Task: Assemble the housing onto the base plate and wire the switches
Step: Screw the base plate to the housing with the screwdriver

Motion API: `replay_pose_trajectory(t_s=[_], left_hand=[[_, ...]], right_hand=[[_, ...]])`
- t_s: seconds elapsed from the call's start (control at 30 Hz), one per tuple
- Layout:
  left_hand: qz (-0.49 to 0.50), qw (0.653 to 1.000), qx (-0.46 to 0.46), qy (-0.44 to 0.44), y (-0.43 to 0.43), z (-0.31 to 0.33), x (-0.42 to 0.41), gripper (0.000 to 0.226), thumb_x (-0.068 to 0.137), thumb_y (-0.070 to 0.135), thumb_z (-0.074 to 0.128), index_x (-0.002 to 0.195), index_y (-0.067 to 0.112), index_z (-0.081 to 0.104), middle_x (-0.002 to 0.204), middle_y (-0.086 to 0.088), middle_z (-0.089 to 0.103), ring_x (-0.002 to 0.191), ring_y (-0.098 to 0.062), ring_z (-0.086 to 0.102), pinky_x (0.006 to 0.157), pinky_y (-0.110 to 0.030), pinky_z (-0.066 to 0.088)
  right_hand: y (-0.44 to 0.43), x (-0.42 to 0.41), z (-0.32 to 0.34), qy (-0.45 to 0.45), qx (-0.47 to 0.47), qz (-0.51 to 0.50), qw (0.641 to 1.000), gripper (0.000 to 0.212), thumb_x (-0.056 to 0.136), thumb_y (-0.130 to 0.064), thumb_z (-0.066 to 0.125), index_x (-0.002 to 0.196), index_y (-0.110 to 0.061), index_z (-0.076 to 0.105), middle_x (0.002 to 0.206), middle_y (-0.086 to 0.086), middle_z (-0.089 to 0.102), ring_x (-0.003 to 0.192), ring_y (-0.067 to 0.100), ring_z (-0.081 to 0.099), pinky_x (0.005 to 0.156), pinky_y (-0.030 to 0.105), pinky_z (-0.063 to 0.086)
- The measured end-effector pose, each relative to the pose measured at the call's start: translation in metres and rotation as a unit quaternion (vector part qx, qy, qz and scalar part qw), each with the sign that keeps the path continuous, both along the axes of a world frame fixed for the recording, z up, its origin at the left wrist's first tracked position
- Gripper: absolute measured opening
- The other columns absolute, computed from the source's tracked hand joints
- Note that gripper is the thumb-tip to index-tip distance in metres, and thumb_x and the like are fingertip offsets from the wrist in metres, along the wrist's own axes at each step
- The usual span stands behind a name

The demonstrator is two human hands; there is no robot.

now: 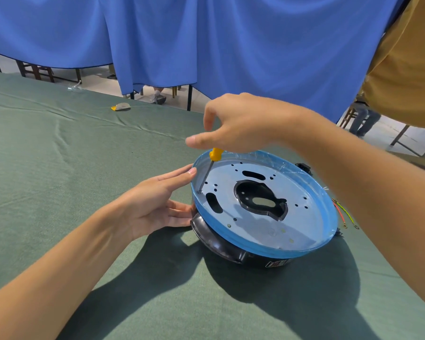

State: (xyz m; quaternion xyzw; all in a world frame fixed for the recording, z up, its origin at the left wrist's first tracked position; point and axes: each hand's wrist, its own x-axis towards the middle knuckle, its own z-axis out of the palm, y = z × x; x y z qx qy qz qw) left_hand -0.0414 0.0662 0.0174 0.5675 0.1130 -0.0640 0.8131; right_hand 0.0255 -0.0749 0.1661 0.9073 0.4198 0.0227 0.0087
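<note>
Left hand (pixel 157 204) rests flat, fingers straight, against the base plate (pixel 255 231) rim while right hand (pixel 243 123) grips the yellow screwdriver (pixel 216 154).

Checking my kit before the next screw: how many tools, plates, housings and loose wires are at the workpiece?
screwdriver: 1
metal plate: 1
black housing: 1
wires: 2, a red wire and a yellow-green wire
Total: 5
</note>
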Motion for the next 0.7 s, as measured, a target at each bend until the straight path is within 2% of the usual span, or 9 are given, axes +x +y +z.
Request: replay_pose_trajectory(t_s=[0.07,0.13,0.17,0.27,0.33,0.43,0.57,0.63,0.7], left_hand=[[0.002,1.0,0.002,0.0,0.0,0.0,0.0,0.05,0.058,0.042,0.081,0.107,0.043,0.073,0.079,-0.014,0.073,0.06,-0.026,0.067,0.056,-0.032,0.057],[-0.001,1.0,0.003,-0.002,-0.001,0.001,0.0,0.05,0.058,0.042,0.081,0.107,0.043,0.073,0.079,-0.014,0.073,0.06,-0.025,0.067,0.057,-0.032,0.057],[0.0,1.0,0.004,-0.003,0.0,0.001,0.0,0.049,0.058,0.042,0.081,0.107,0.043,0.073,0.08,-0.014,0.073,0.061,-0.026,0.068,0.058,-0.033,0.057],[-0.002,1.0,0.004,-0.002,0.0,0.0,0.0,0.046,0.06,0.043,0.081,0.106,0.043,0.073,0.083,-0.015,0.073,0.063,-0.027,0.068,0.059,-0.034,0.058],[-0.003,1.0,0.003,0.001,0.0,0.0,0.0,0.047,0.062,0.042,0.08,0.108,0.043,0.073,0.085,-0.016,0.073,0.064,-0.027,0.068,0.06,-0.034,0.058],[0.002,1.0,0.009,0.0,0.001,-0.001,0.0,0.048,0.061,0.043,0.081,0.108,0.043,0.073,0.084,-0.014,0.074,0.063,-0.026,0.068,0.059,-0.034,0.058],[0.001,1.0,0.008,-0.006,0.001,-0.002,0.0,0.044,0.064,0.043,0.08,0.107,0.043,0.073,0.087,-0.011,0.075,0.065,-0.026,0.069,0.061,-0.034,0.058],[0.004,1.0,0.009,-0.002,0.0,-0.002,0.001,0.048,0.062,0.043,0.081,0.109,0.043,0.072,0.088,-0.012,0.074,0.066,-0.027,0.068,0.061,-0.034,0.058],[0.007,1.0,0.012,0.001,0.001,-0.002,0.001,0.05,0.061,0.043,0.081,0.11,0.043,0.072,0.086,-0.014,0.074,0.065,-0.027,0.067,0.061,-0.034,0.058]], right_hand=[[-0.007,-0.002,0.01,0.046,-0.043,0.021,0.998,0.038,0.085,-0.052,0.064,0.108,-0.022,0.062,0.091,-0.002,0.068,0.075,0.016,0.065,0.049,0.023,0.047],[-0.009,-0.002,0.013,0.047,-0.038,0.048,0.997,0.026,0.083,-0.043,0.069,0.098,-0.022,0.064,0.074,-0.006,0.07,0.055,0.005,0.057,0.037,0.012,0.038],[-0.007,-0.002,0.011,0.03,-0.022,0.057,0.998,0.026,0.083,-0.045,0.069,0.092,-0.02,0.065,0.063,-0.005,0.068,0.046,0.001,0.053,0.033,0.01,0.032],[0.0,0.003,0.002,-0.018,0.021,0.044,0.999,0.047,0.088,-0.055,0.058,0.084,-0.008,0.066,0.045,-0.003,0.059,0.044,-0.005,0.05,0.037,0.012,0.035],[0.0,0.003,0.002,-0.022,0.001,0.025,0.999,0.049,0.088,-0.059,0.055,0.089,-0.012,0.063,0.055,-0.005,0.063,0.053,-0.002,0.057,0.042,0.019,0.036],[-0.005,0.002,0.008,0.027,-0.007,0.032,0.999,0.027,0.086,-0.049,0.062,0.099,-0.025,0.056,0.079,-0.006,0.062,0.061,0.013,0.063,0.042,0.021,0.037],[0.0,0.002,-0.002,-0.019,0.048,0.031,0.998,0.036,0.091,-0.039,0.057,0.103,-0.006,0.064,0.068,0.0,0.06,0.058,0.016,0.051,0.047,0.026,0.034],[-0.002,0.002,0.0,0.009,0.016,0.0,1.0,0.042,0.089,-0.051,0.056,0.103,-0.012,0.06,0.069,-0.002,0.066,0.051,0.012,0.061,0.042,0.021,0.038],[-0.005,0.001,0.007,0.042,-0.011,0.0,0.999,0.036,0.086,-0.051,0.061,0.108,-0.024,0.054,0.08,-0.005,0.064,0.051,0.008,0.064,0.039,0.017,0.039]])
